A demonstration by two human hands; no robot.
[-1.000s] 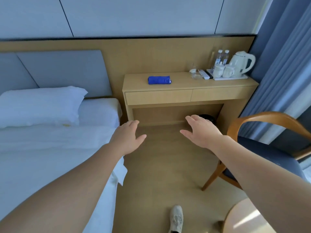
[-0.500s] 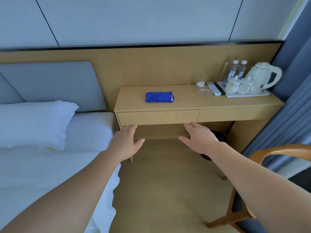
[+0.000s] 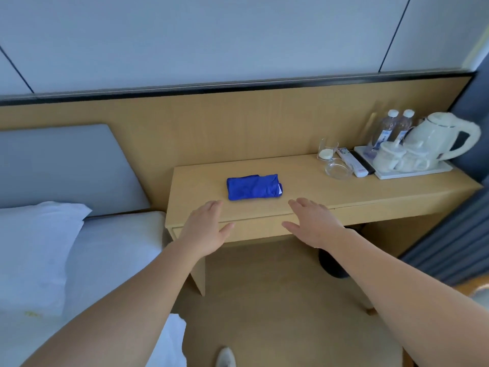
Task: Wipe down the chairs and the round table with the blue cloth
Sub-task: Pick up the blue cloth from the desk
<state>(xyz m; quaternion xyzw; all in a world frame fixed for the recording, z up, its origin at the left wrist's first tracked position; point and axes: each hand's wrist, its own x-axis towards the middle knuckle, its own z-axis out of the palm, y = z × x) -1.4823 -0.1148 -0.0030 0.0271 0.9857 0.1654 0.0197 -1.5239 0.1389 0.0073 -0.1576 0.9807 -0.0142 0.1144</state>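
Observation:
The blue cloth [image 3: 254,187] lies folded on the top of a wooden desk [image 3: 304,189], left of its middle. My left hand [image 3: 205,229] hovers at the desk's front edge, just below and left of the cloth, fingers spread, holding nothing. My right hand [image 3: 312,223] hovers at the same edge, below and right of the cloth, also empty with fingers apart. Neither hand touches the cloth. Of a chair only a sliver of wooden arm [image 3: 473,288] shows at the right edge. The round table is out of view.
A white tray [image 3: 412,172] with a kettle [image 3: 439,140], cups and two water bottles stands at the desk's right end, beside a remote [image 3: 352,161] and glass dishes. A bed with a white pillow [image 3: 34,247] fills the left. Blue curtains [image 3: 455,234] hang at right.
The view has closed in on the desk. Both hands have risen from in front of the drawers to the desk's front edge near the cloth. The chair has slid out of view.

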